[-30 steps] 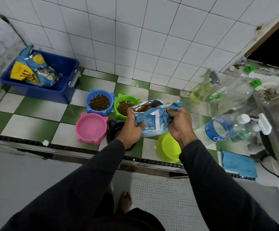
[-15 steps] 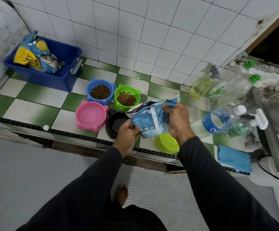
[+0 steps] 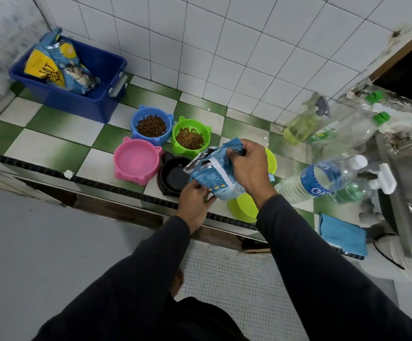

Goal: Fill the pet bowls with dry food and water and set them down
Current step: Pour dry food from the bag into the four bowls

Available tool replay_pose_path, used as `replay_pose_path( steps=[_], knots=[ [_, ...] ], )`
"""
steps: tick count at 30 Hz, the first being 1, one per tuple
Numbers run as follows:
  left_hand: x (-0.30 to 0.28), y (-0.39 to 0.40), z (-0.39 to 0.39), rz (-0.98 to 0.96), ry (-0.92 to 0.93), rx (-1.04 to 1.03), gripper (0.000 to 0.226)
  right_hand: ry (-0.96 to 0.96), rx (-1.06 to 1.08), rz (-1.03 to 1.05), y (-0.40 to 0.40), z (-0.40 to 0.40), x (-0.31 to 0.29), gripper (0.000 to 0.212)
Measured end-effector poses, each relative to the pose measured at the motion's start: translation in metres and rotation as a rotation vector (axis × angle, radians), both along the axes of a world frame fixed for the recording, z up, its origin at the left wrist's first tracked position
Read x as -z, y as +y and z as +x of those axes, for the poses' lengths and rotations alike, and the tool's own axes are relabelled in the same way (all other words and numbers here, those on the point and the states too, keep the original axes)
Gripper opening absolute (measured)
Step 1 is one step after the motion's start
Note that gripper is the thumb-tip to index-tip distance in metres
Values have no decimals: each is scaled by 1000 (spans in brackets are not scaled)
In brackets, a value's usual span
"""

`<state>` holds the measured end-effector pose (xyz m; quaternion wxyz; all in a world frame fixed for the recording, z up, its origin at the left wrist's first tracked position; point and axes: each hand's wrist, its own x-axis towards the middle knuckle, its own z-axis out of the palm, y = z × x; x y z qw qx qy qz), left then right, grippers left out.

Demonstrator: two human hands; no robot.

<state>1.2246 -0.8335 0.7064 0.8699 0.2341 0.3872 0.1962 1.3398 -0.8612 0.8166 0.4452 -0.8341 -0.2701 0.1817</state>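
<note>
Two hands grasping a blue food bag (image 3: 218, 173), left hand (image 3: 195, 200) at its base, right hand (image 3: 246, 166) pinching its top, black bowl (image 3: 173, 175) at nine o'clock.

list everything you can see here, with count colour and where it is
food bag: 1, light blue, open, tilted over the black bowl, held in both hands
bowls with dry food: 2, blue and green, at the back of the group
empty bowls: 2, pink and black, at the counter's front
yellow-green bowls: 2, partly hidden behind the bag and right hand
bin: 1, blue, back left, with another food bag inside
water bottle: 1, clear with blue label, lying right of the bowls
spray bottle: 1, yellowish, by the wall
cloth: 1, blue, counter's front right
left hand: grips the bag's bottom
right hand: pinches the bag's top
</note>
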Motion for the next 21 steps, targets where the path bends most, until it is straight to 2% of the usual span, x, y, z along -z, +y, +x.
replay_pose_path(
  steps=[4,7,16,21],
  knots=[
    [-2,-3,1,-31,-4,-8,38,-159,-71,-95,7,-6,-3,16],
    [-2,-5,3,-59,-5,-20,37,-232,-113,-151,12,-11,-5,20],
    [4,-4,3,-142,-17,-61,38,-370,-212,-232,26,-18,-4,18],
    [3,-3,-1,-185,-22,-66,30,-347,-199,-272,32,-18,-2,20]
  ],
)
